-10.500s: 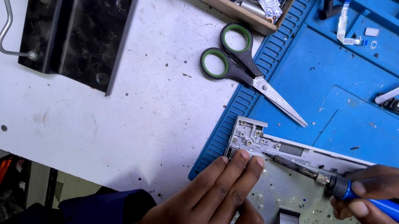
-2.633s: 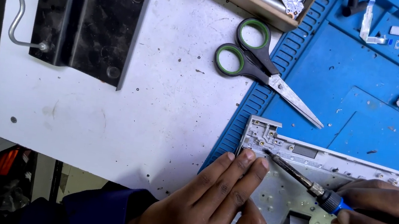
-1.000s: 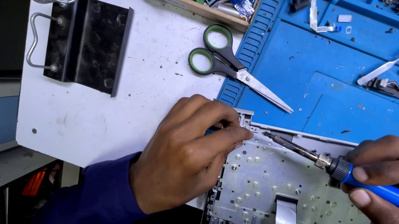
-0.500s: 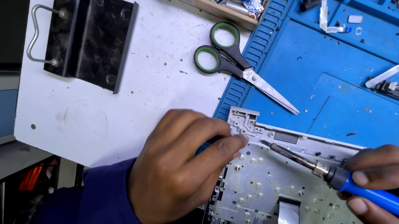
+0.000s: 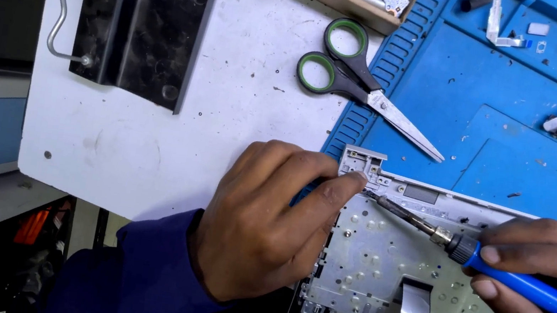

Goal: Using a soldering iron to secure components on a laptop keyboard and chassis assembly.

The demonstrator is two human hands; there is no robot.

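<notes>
Blue-handled and metal-tipped, the soldering iron (image 5: 493, 267) is being gripped by the right hand (image 5: 548, 285), whose fingers are closing around the handle like a pen, with the tip (image 5: 373, 198) slanting down to the upper left corner of the pale metal keyboard backplate (image 5: 393, 265). The left hand (image 5: 262, 226) is curling loosely, palm down, its index fingertip (image 5: 354, 181) pressing on the plate's corner bracket (image 5: 363, 164) just beside the hot tip; it is pinning rather than holding anything. The plate itself is lying flat, partly on the blue mat (image 5: 515, 101) and partly over the near edge of the surface (image 5: 228, 100). To do this touch well, my judgement is that the tip should be meeting only the one spot being worked, with the iron kept at a shallow slant so the barrel is not brushing the plate, and the steadying fingertip should be staying clear of the heated metal, since it is sitting very near. Bracing the heel of the right hand on the plate would be helping to keep the point from skating. The white ribbon cable (image 5: 413, 307) farther down the plate is lying well apart from the tip. Scissors (image 5: 367, 82) with green-lined handles and a black metal stand (image 5: 141, 27) are resting farther back.
</notes>
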